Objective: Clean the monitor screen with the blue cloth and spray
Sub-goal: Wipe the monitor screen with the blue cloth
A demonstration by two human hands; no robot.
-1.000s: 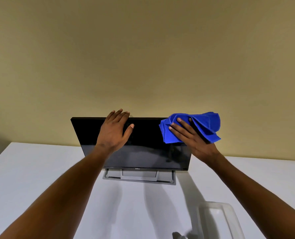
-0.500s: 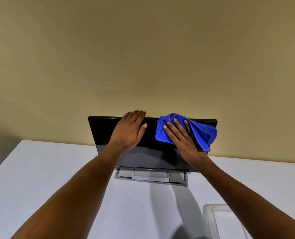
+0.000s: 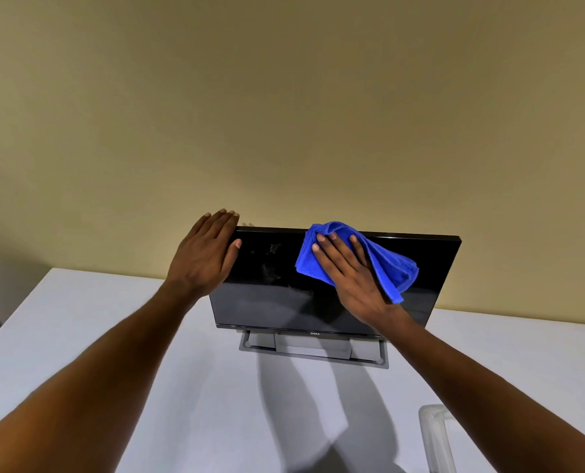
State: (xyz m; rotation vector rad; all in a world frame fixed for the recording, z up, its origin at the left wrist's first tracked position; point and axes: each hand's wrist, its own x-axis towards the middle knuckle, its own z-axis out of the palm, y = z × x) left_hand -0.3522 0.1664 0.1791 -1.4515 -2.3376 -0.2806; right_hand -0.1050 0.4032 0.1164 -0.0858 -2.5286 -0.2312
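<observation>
A black monitor with a dark screen stands on a grey base on the white table. My right hand lies flat with spread fingers on the bunched blue cloth, pressing it against the upper middle of the screen. My left hand rests over the monitor's top left corner, fingers together and reaching past the top edge, thumb on the screen. Faint smears show on the glass between the hands. No spray bottle is visible.
The white table runs out to the left and toward me. A clear plastic tray sits at the lower right, partly behind my right forearm. A beige wall rises just behind the monitor.
The cloth and my right hand have slid left from the screen's upper right to its upper middle. My left hand has shifted to the top left corner. The view has shifted, so the monitor now appears further right.
</observation>
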